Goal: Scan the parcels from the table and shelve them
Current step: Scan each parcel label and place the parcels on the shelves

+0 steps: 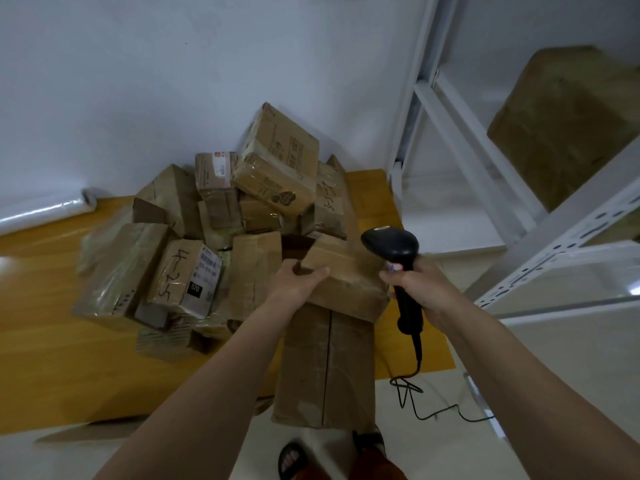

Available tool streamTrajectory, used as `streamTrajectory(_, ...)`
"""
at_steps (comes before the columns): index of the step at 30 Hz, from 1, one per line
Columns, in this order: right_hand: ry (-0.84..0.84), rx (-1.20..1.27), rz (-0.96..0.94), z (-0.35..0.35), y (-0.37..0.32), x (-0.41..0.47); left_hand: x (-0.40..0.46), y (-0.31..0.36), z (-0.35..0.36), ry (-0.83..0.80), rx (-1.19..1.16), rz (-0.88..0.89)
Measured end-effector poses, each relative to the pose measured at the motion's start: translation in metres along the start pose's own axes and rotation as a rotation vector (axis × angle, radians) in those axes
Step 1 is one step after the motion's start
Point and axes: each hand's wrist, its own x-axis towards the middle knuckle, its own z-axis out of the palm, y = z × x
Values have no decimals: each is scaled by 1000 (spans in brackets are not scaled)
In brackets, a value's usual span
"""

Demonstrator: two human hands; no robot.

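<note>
Left hand [298,277] is curled over the top edge of a parcel [346,275] at the front of the pile [221,230] on the table [52,341]. Right hand [419,289] is wrapped tight round the scanner [394,245], whose head sits just above its fingers, right beside that parcel.

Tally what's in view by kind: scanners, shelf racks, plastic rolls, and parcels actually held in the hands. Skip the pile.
Barcode scanner, gripped by the right hand: 1
Parcel held by the left hand: 1
White shelf rack: 1
Plastic roll: 1
Total: 4
</note>
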Motion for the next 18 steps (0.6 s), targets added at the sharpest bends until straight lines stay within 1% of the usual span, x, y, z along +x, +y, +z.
streamTrajectory(2,42,12,-11,-4,-2,7,0,1,3,-33,-41,-32)
streamTrajectory(4,58,16,-6,-7,-5,14,-2,-1,3,-31,-100,-66)
streamTrajectory(7,28,-6,44,-11,-6,25,-4,-4,2,24,-200,-150)
streamTrajectory(9,-9,-23,74,-11,-6,27,-6,-4,3,63,-232,-160)
streamTrajectory(11,-22,-43,77,-12,-5,26,-9,-1,6,88,-259,-129)
streamTrajectory(13,-56,-48,63,-11,-2,23,-11,2,8,100,-235,-65)
streamTrajectory(16,-166,-41,58,-4,4,19,-14,8,7,101,-150,49)
streamTrajectory(18,-181,11,52,4,8,18,-18,11,7,80,-58,99)
